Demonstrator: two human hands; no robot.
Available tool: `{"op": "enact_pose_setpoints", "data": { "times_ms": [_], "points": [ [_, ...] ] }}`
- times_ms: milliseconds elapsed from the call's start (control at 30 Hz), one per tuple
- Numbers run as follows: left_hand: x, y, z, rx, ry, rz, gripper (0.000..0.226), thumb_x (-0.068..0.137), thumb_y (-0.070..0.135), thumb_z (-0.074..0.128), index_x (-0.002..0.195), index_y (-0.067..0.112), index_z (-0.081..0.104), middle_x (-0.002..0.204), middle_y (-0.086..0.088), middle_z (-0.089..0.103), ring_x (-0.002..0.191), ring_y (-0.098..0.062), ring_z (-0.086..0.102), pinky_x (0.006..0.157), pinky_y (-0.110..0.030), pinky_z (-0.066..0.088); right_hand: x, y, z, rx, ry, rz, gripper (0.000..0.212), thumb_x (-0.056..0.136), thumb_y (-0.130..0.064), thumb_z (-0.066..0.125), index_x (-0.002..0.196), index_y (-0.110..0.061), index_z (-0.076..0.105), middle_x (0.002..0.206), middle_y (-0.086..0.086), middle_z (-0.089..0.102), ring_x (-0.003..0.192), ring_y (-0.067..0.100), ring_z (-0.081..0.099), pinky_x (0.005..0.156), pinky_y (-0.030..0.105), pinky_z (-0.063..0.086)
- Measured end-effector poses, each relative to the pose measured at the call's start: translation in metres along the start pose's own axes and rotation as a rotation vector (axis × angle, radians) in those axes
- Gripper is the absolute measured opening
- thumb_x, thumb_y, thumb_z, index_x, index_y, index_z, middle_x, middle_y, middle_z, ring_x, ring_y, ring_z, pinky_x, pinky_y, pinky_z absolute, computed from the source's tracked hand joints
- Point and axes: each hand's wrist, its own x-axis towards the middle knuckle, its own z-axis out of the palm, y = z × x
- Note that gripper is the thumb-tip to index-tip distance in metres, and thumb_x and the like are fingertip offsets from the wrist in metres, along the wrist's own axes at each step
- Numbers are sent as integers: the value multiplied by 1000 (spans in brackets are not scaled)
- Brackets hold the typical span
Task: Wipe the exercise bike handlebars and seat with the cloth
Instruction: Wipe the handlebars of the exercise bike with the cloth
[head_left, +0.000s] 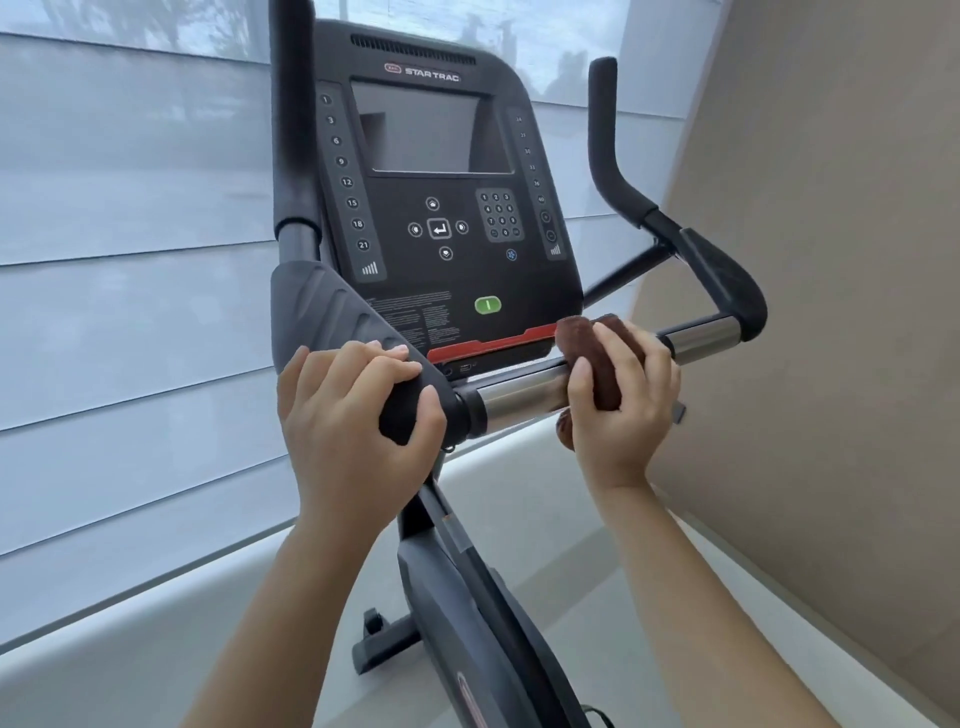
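Now your left hand (358, 415) is just below the lower left corner of the console (441, 197). Its fingers are curled over the black padded grip (332, 317) of the handlebars (519, 396), and the thumb closes on the grip end from the near side, so this hand grips the bar firmly.

Your right hand (618, 400) is below the lower right corner of the console. It holds the brown cloth (602, 358) wrapped round the chrome tube of the handlebars. The fingers curl over the top of the cloth and the thumb presses on its near side. The cloth bulges out above the fingers, touching the tube, and a small piece of it shows under the hand. Between your two hands a bare part of the chrome tube is visible, directly under the console.

To the right of the console the tube goes on into the second padded grip (722, 280), which is well apart from your right hand. Two black upright horns rise beside the console: the left horn (293, 104) close and blurred, the right horn (605, 130) further out.

On the console the screen is dark, a green button (488, 305) sits in its lower part, and a red strip (488, 345) runs along its bottom edge, just above the tube. Below the console the bike frame (467, 597) slopes down to the floor. Behind the console hang pale horizontal blinds (130, 260), and to the right of it stands a beige wall (831, 260).
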Motion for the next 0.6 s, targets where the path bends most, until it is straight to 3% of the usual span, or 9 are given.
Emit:
{"op": "enact_pose_setpoints", "data": {
  "times_ms": [100,267,367,467,533,600],
  "points": [
    [-3,16,5,32,2,45,23,79,28,54,80,9,68,89,-5,68,87,-28,59,90,-43,36,-1,-2,2,59,-30,-83,30,86,-30,52,100,-8,67,103,17,66,98,22,54,91,29,45],
    [-12,72,43,22,-91,242,22,79,25,58,95,14,69,109,-4,66,110,-23,55,97,-42,35,24,41,-7,42,-110,-211,29,88,-29,52,98,-7,68,100,16,67,89,30,60,87,29,45],
    [-9,94,74,39,-177,245,25,77,22,63,98,11,69,105,-6,67,105,-26,60,89,-45,46,41,74,-13,-82,-159,-248,31,87,-30,52,96,-7,70,100,15,68,88,33,61,81,37,49],
    [-3,103,99,141,-184,219,22,73,19,68,94,11,69,95,-4,69,92,-23,64,76,-37,48,51,96,-12,-57,-210,-333,31,88,-32,51,97,-9,70,101,13,68,91,29,60,85,33,47],
    [-3,104,109,187,-133,206,16,72,15,69,87,12,70,87,-2,70,80,-20,64,66,-33,45,52,109,-15,-29,-213,-258,29,88,-30,52,99,-10,68,103,12,67,94,25,58,88,30,44],
    [-4,104,116,206,-79,201,9,74,13,67,83,12,69,85,-1,70,75,-18,64,63,-30,41,55,127,-22,-55,-171,-32,28,86,-26,53,102,-9,67,108,13,64,96,28,57,87,27,42]
  ]
}}
